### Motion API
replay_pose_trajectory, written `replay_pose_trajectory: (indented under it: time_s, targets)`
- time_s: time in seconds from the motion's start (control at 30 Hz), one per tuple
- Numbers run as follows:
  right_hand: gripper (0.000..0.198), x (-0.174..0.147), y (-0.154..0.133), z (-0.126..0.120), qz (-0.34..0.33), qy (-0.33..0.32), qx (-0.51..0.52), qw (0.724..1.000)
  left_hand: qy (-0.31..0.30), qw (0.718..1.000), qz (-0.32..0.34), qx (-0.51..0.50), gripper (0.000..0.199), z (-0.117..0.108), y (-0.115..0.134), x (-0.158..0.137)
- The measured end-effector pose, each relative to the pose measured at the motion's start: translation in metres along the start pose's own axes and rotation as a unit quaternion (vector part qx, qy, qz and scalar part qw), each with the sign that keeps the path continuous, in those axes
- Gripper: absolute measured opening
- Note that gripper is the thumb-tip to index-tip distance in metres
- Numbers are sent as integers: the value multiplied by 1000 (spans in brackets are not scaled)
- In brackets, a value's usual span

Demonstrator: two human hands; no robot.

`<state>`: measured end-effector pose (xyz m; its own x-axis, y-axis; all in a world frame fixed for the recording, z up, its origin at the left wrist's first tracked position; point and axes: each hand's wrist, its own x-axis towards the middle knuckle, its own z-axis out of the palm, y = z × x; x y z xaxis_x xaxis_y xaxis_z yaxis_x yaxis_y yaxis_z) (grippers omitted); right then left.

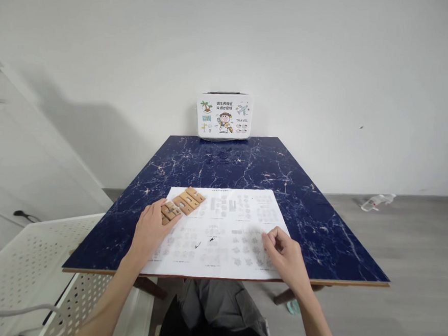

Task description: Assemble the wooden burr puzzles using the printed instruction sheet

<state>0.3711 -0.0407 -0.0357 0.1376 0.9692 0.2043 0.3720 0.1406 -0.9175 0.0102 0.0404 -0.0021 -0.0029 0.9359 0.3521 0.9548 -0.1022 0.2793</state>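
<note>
Looking down from the head view: left hand (151, 230) lies flat at left-center of the frame, fingers (167, 216) spread loosely and laid on the near end of the blocks (183, 202), not clamped round any one. Blocks are a row of flat wooden pcs, side by side; the row's long axis runs diagonally from the left fingertips up and to the right, toward frame center. So the row lies straight ahead of the left fingers, touching them at the lower-left end.

Right hand (285, 255) sits at lower right-center, well apart from the blocks, fingers curled together w/ tips on the sheet (223, 229); nothing seen held in it. Left hand is clearly the nearer one.

Sheet is white paper w/ small printed diagrams, lying flat on the dark blue marbled surface (247, 164), its near edge at the surface's front edge. Blocks rest on the sheet's upper-left corner.

Far back, upper center, a printed box (223, 115) stands vs. the wall. White perforated basket (29, 262) at lower left, beside the surface.
</note>
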Motion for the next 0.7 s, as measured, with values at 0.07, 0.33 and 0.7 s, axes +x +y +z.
replay_pose_trajectory:
  time_s: [0.07, 0.33, 0.7]
  targets:
    - [41, 0, 1, 0, -1, 1, 3, 1000, 23, 999, -4, -35, 60, -4, 7, -7]
    - [42, 1, 0, 1, -9, 10, 4, 1000, -67, 963, 153, -210, 64, 8, 106, -46]
    - [38, 2, 3, 1, -7, 6, 5, 1000, -173, 929, 233, -231, 72, 34, 146, -53]
